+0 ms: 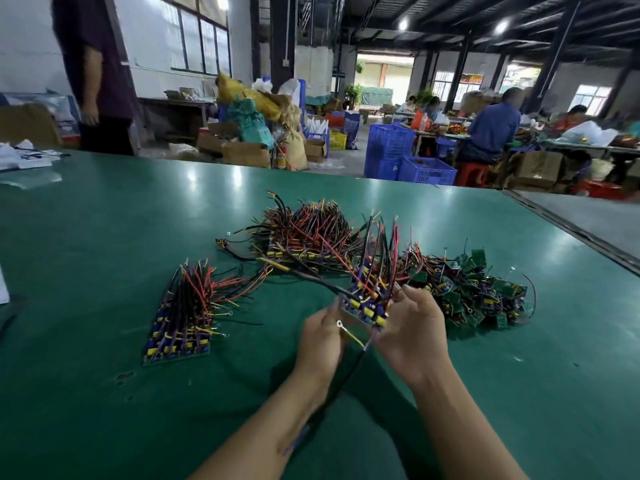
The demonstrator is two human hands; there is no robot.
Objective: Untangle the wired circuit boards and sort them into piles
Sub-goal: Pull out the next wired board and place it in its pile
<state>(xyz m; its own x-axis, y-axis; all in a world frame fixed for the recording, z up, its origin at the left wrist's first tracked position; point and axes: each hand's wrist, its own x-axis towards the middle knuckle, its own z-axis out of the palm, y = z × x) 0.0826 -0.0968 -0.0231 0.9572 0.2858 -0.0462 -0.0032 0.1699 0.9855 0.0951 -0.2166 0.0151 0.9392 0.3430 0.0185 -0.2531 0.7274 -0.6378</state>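
Observation:
Both hands hold a stack of wired circuit boards [367, 303] just above the green table [104, 237]; its red, black and purple wires stick upward. My right hand [412, 330] grips the stack's right side. My left hand [320, 337] pinches wires at its lower left, by a yellow wire with a ring terminal [348, 332]. A neat row of boards [183, 327] lies to the left. A second sorted pile [304, 240] sits behind. A tangled heap of green boards [474, 292] lies to the right.
A black wire hangs from the held stack down between my forearms. White bags and papers [20, 157] lie at the table's far left. A person stands beyond the far edge at the left. The table's right edge meets a grey surface [588, 216].

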